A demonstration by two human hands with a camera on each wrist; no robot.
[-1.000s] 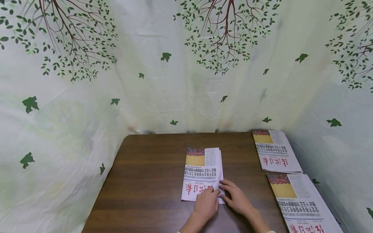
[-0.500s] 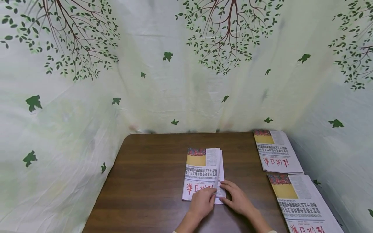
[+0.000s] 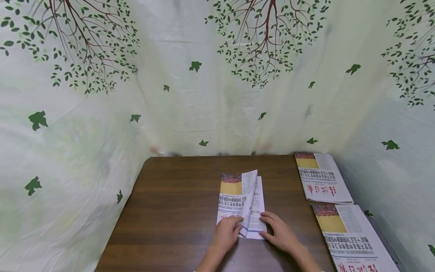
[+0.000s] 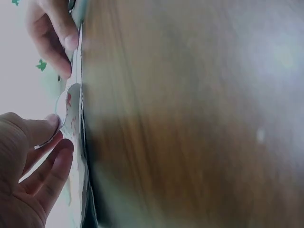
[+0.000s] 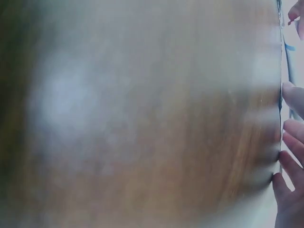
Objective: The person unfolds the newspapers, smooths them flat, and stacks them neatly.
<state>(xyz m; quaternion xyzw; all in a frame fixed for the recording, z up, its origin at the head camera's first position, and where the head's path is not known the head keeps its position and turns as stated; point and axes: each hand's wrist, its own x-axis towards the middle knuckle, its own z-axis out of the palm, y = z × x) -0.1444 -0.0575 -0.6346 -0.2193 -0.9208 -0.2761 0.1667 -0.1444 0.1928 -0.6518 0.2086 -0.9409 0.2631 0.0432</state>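
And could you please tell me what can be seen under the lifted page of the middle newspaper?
Another printed page shows along the right side; whatever lies farther left is hidden by the lifted page.

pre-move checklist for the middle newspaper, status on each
1. Left hand pinches the page near its lower corner: ok.
2. Right hand at newspaper's right edge: ok.
3. Newspaper apart from far paper and near paper: ok.
4. Page turned flat: not ok, curled up partway.
5. Single sheet in the pinch: cannot tell.
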